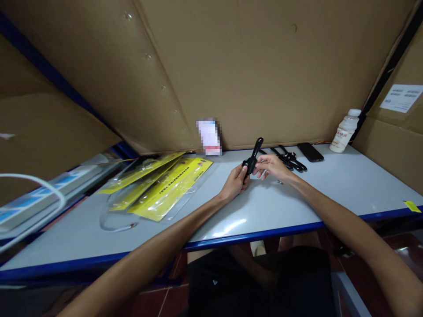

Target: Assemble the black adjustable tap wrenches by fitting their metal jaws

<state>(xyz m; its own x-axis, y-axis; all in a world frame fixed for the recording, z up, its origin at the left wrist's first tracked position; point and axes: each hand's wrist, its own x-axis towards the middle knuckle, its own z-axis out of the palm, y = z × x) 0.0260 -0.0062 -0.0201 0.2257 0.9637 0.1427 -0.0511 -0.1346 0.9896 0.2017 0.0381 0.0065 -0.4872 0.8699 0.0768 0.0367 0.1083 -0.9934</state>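
Observation:
My left hand (234, 181) is closed around a black spring clamp (251, 162) and holds it above the table, its long handle pointing up and to the right. At the clamp's right side is my right hand (269, 164), thumb and forefinger pinched together against its body, with the other fingers loosely curled. Whatever lies between those fingertips is too small to make out. A small metal piece (280, 182) rests on the table below my right wrist. More black spring clamps (291, 159) lie behind my right hand, which partly hides them.
Yellow-carded clear packages (175, 189) lie overlapped at left, beside a power strip (42, 189) with a white cable. A blurred upright panel (209, 137) leans on the cardboard wall. A dark phone (310, 152) and a white-capped bottle (345, 132) are at back right.

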